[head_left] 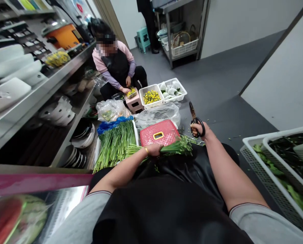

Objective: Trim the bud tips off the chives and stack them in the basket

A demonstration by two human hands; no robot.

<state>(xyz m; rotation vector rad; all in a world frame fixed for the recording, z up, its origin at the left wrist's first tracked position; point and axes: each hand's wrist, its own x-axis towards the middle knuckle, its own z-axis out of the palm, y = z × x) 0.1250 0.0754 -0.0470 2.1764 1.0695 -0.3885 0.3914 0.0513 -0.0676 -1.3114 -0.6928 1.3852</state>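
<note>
Left hand [155, 149] grasped leafy green-stalk bunch [175, 148], long axis 9-to-3; it lay at 8 o'clock from black-handled metal scissors [192, 111], clenched in right hand [207, 130].

Well ahead of the left grip [155, 149], a co-worker [115, 66] in a dark apron sits beside a pale pink stool [134, 101]. Right of that stool, also beyond the grip, stand a white basket of yellow flowers [155, 105] and a basket of foam-netted produce [176, 99]. Farther off are a turquoise stool [143, 38] and a steel rack [168, 37]. Left of the left grip, a steel worktop [53, 79] carries an orange pot [66, 36] and white bowls [11, 66]; a cut watermelon [35, 217] lies nearer. Right of the right grip [197, 130] stand white crates [255, 166] with leafy greens [281, 173].
</note>
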